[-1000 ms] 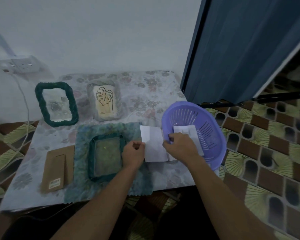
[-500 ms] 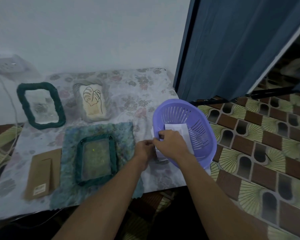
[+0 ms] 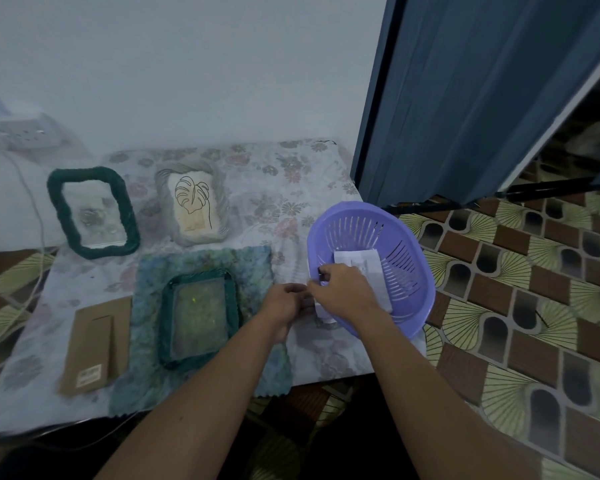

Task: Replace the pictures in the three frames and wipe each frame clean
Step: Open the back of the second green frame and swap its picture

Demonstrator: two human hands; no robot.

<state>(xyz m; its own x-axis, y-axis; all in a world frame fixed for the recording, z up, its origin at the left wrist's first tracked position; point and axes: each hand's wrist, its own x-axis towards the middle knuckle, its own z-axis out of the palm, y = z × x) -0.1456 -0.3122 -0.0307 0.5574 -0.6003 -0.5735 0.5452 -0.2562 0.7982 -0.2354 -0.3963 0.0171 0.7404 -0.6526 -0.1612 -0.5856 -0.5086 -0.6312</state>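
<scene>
— Two hands meet at the near rim of the purple basket, right? Which one has the paper?

— Both, as far as I can see. The right hand is closed in a pinch on a white paper sheet just at the basket's left edge; the left hand is curled against the same sheet from the other side. Most of it is hidden under the fingers, so I cannot tell how it is folded.

— And where does it need to go?

— My guess is the open green frame, lying flat on the blue-green cloth just left of the left hand. Its long axis runs away from the person, near to far.

— So the left hand is the nearer one.

— Yes, just beside the frame's right border; the right would have to cross over. More white paper stays in the basket.

— The other frames?

— The second green frame and the grey frame with the leaf drawing lie farther back on the table; a brown backing board lies left of the cloth.
</scene>
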